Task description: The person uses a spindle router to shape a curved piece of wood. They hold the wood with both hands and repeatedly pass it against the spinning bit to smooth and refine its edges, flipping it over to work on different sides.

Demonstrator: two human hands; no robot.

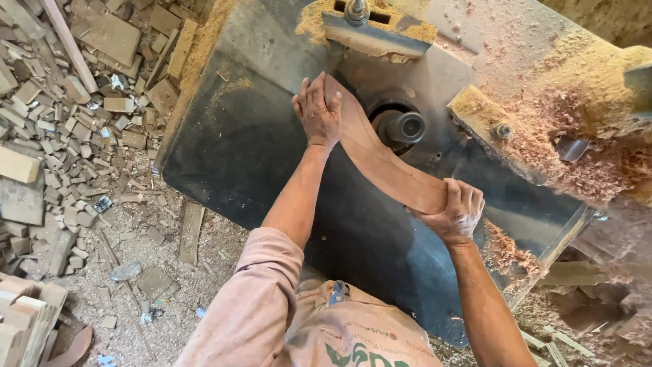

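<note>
A curved, reddish-brown wooden piece [380, 160] lies flat on the dark metal machine table [238, 149]. Its concave edge sits against the vertical spindle [405, 126] that rises from a round hole in the table. My left hand [317, 112] presses on the far end of the piece, fingers spread over it. The near end is gripped by my right hand [456, 214], with the fingers wrapped over the top.
Sawdust and red shavings [577, 149] heap on the table's right side and around a metal fence [489, 126]. Many small wood offcuts [75, 122] cover the floor at left. Stacked wooden pieces [24, 319] stand at the bottom left.
</note>
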